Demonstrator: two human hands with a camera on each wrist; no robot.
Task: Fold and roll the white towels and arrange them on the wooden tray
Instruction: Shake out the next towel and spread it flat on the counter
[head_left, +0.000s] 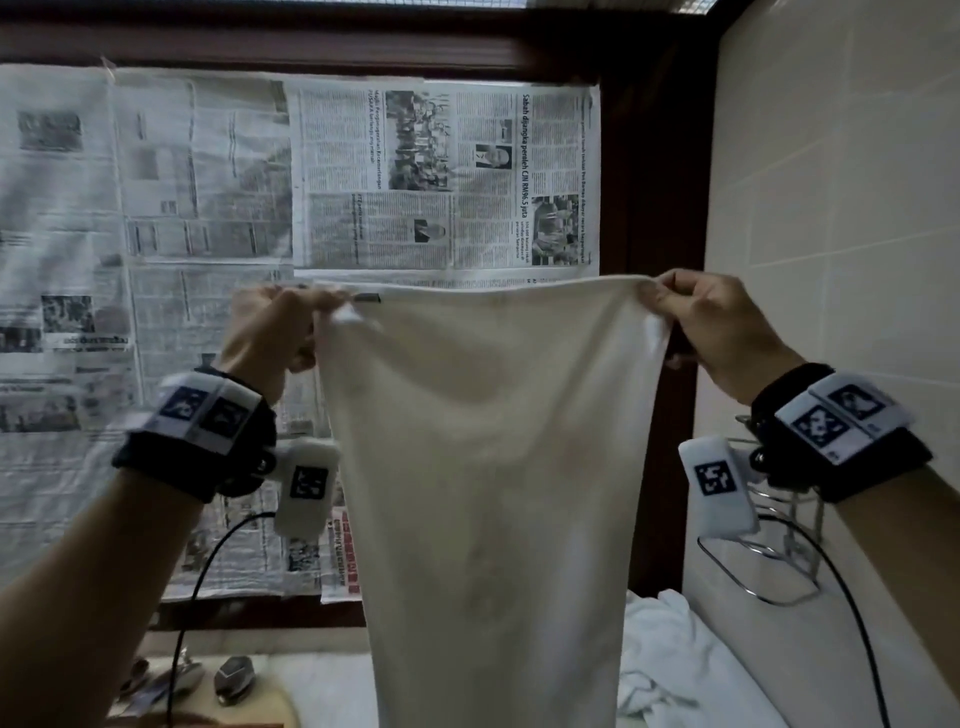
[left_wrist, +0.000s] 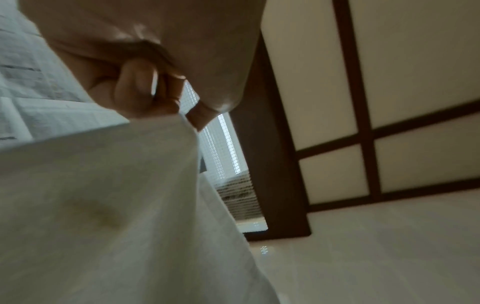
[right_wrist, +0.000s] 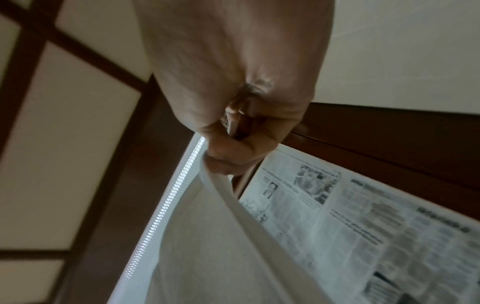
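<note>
White towel hung spread in mid-air before the newspaper-covered window. Left hand pinched its top left corner, right hand its top right corner. More crumpled towels lay below at right.

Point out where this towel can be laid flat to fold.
Little counter shows: a pale strip between the dark clip and the hanging towel. Right of the towel is crowded with crumpled white towels. Both hands pinch its top corners.

towel lower end: cut off by the frame's bottom edge
small objects bottom left: dim, cannot tell
left hand: blurred
</note>
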